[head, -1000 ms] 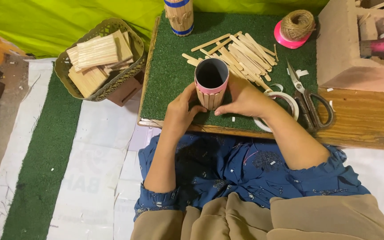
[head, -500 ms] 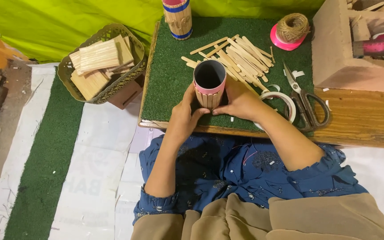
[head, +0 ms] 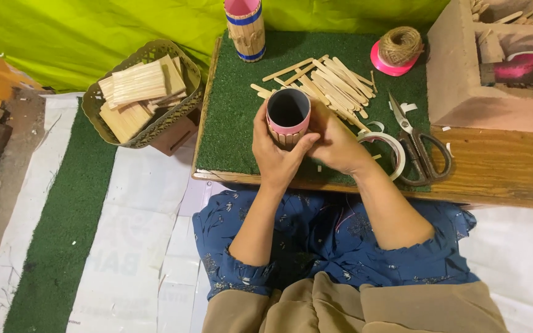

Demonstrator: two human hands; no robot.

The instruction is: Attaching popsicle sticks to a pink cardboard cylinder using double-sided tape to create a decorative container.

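Both hands hold a pink cylindrical cup (head: 287,114) upright over the green mat (head: 232,123) on a low wooden board. Wooden sticks are stuck side by side along the cup's lower wall. My left hand (head: 276,154) wraps the cup's left and front side, thumb across the sticks. From the right, my right hand (head: 335,142) presses against it. A loose pile of flat wooden sticks (head: 325,83) lies just behind the cup.
A finished stick-covered cup (head: 245,29) stands at the mat's far edge. A twine spool (head: 399,46) sits on a pink disc; a tape roll (head: 385,145) and scissors (head: 417,145) lie right. A woven basket (head: 143,92) of stick bundles sits left; a cardboard box (head: 495,68) far right.
The cup has stayed between both hands. My fingers have shifted a little on its front, pressing the sticks; the hands sit slightly closer together.
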